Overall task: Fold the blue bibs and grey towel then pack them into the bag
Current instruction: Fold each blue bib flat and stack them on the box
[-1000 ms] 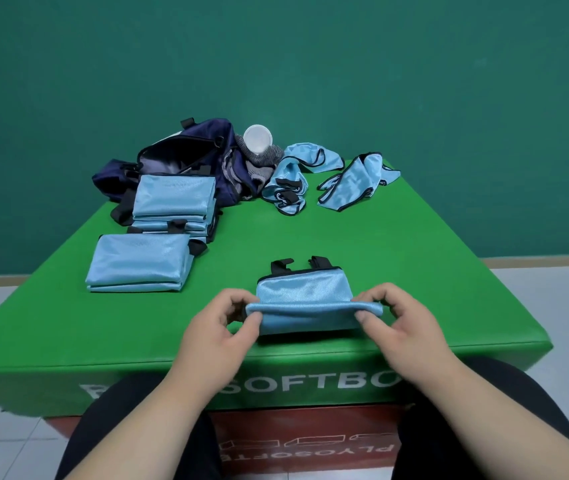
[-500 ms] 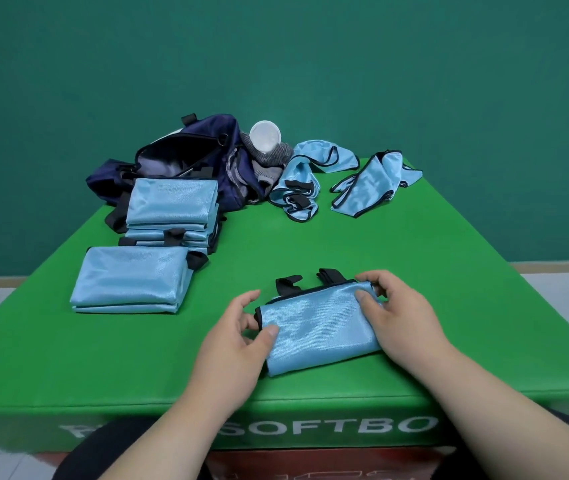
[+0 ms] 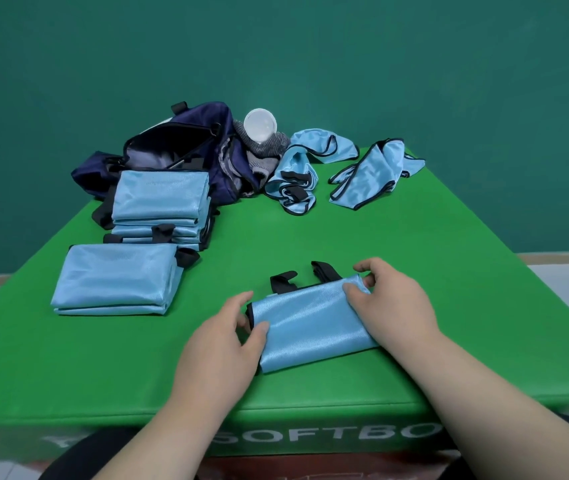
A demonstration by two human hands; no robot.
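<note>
Half-lifted a second earlier, the blue bib (image 3: 311, 323) lay folded flat at the near edge of the green table (image 3: 276, 244), the left hand (image 3: 220, 344) pinching its left end and the right hand (image 3: 390, 303) gripping its far right corner; squaring edges and pressing the crease looked wise before stacking.

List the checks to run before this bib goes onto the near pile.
1. Bib in hand folded flat: ok.
2. Left hand and right hand pinch its two ends: ok.
3. Near pile top free and level: ok.
4. Navy bag mouth open: ok.
5. Crumpled bib and spread bib folded: not ok.
6. Grey towel folded: not ok, bunched beside the bag.
</note>
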